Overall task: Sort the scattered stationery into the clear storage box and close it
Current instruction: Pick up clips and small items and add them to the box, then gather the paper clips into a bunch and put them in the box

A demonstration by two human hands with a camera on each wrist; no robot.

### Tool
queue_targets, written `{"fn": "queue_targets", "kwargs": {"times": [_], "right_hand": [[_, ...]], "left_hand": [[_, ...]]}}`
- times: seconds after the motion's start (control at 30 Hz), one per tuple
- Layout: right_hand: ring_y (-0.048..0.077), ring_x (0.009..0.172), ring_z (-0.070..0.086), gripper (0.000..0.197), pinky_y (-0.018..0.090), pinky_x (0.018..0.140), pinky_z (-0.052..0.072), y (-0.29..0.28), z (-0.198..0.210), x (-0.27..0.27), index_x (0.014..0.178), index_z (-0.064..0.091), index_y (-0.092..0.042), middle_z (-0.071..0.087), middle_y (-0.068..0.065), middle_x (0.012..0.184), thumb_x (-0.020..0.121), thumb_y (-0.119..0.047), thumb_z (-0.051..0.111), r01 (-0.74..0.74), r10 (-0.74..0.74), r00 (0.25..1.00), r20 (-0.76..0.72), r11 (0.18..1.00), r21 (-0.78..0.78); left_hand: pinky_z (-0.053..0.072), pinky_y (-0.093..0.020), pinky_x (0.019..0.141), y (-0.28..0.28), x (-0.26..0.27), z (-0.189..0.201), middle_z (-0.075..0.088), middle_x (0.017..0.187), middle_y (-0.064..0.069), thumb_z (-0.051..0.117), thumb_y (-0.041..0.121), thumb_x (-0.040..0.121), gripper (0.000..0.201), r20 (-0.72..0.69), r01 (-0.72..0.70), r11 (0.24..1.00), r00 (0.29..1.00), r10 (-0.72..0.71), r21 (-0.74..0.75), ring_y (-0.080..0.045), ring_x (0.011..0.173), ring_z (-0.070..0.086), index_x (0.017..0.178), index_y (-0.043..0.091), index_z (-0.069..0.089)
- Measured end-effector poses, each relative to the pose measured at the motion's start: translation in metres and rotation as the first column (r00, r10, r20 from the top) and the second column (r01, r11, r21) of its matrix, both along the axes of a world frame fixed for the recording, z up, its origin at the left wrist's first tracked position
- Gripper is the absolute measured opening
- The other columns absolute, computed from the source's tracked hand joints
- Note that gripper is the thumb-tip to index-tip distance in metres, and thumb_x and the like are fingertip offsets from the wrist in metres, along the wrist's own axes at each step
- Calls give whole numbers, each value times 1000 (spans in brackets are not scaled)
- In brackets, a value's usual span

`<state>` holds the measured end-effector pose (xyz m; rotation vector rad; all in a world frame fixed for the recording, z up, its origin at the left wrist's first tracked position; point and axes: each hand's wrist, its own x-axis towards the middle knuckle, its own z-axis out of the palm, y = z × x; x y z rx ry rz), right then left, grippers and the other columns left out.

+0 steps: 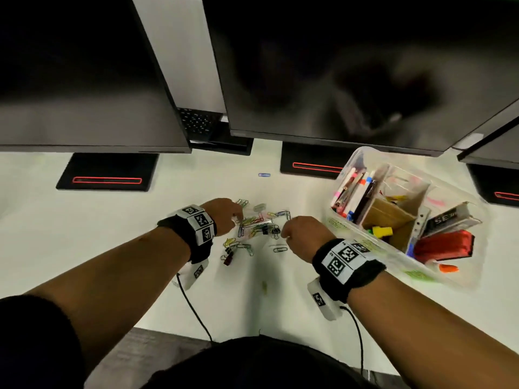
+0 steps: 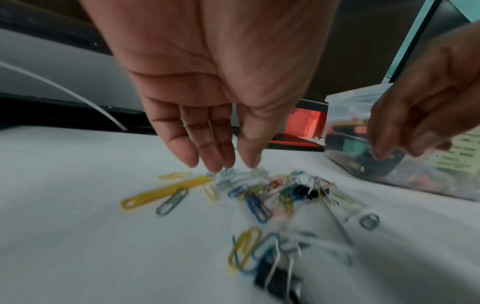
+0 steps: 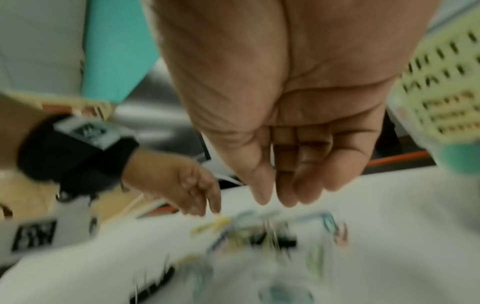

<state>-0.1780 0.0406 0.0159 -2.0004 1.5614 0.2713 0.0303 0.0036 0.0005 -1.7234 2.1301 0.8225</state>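
Both your hands are down over the pile of paper clips [image 1: 259,220] on the white table [image 1: 112,248]. Your left hand [image 1: 223,216] has its fingers straight and together, tips right at the clips. Your right hand [image 1: 304,234] looks loosely cupped; can't tell if it's holding anything. The clear storage box [image 1: 362,155] sits open just right of the pile, with markers [image 1: 352,192] inside.

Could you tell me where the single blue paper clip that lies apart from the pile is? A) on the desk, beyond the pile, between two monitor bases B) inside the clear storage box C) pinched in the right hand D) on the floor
A: the blue paper clip lies alone on the white desk, beyond the pile, between the monitor bases.
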Motion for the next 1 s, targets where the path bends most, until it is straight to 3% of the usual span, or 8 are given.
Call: {"fn": "queue_targets", "kwargs": {"times": [0.13, 0.33, 0.47, 0.53, 0.63, 0.83, 0.93, 1.0], "right_hand": [[27, 122, 48, 37, 33, 102, 41, 4, -38, 6, 126, 56, -17, 49, 10, 131, 91, -11, 45, 40, -39, 994, -105, 999, 2], [31, 104, 55, 20, 31, 83, 47, 4, -58, 9, 100, 65, -16, 50, 9, 106, 86, -20, 52, 182, -182, 977, -112, 983, -17], [32, 109, 54, 20, 32, 85, 46, 10, -61, 7, 104, 64, -16, 51, 14, 116, 91, -22, 50, 187, -186, 972, -141, 982, -3], [32, 107, 55, 26, 29, 82, 43, 13, -59, 5, 105, 64, -8, 49, 15, 109, 94, -22, 46, 222, -221, 970, -98, 975, 3], [32, 104, 56, 24, 27, 86, 42, 14, -52, 1, 102, 66, -5, 52, 18, 114, 93, -19, 49, 239, -240, 970, -30, 971, -19], [30, 95, 59, 17, 26, 73, 40, 1, -38, -5, 91, 63, -1, 66, 16, 101, 87, -16, 58, 483, -475, 874, 105, 873, -68], [24, 89, 56, 12, 22, 71, 35, -6, -39, -5, 83, 62, -7, 64, 14, 101, 85, -18, 62, 502, -496, 863, 92, 863, -59], [18, 82, 49, 21, 22, 70, 34, -10, -44, -2, 69, 53, -14, 62, 11, 97, 86, -22, 62, 485, -480, 873, 87, 873, -44]], "left_hand": [[42, -34, 99, 10, -8, -16, 54, 124, -8, 49, 13, 89, 30, -13, 82, 997, 997, -82, -11, -26, 118, 51, 117, 17, 60], [44, -36, 90, 14, -44, -31, 52, 122, -11, 46, 16, 90, 27, 31, 139, 969, 990, -136, -204, -30, 115, 50, 115, 11, 55], [43, -38, 92, 20, -48, -39, 47, 128, -11, 49, 17, 90, 30, 91, 167, 958, 984, -150, -233, -29, 119, 46, 119, 11, 53], [44, -38, 92, 21, -46, -42, 46, 129, -12, 47, 16, 92, 32, 135, 210, 955, 973, -185, -209, -30, 120, 46, 123, 8, 51], [44, -39, 95, 20, -44, -45, 48, 129, -12, 42, 14, 94, 33, 130, 217, 957, 972, -195, -194, -29, 120, 47, 125, 8, 50], [45, -35, 84, 12, -29, -34, 60, 111, -13, 40, 16, 95, 23, -76, 53, 980, 995, -69, -194, -29, 104, 57, 111, 8, 52], [39, -29, 68, 9, -16, -28, 66, 95, -12, 35, 15, 95, 19, -215, -80, 975, 976, 34, -208, -26, 82, 57, 102, 9, 51], [39, -27, 69, 4, -8, -27, 68, 96, -10, 37, 15, 95, 18, -270, -153, 970, 958, 97, -192, -26, 83, 59, 104, 10, 52]]}}
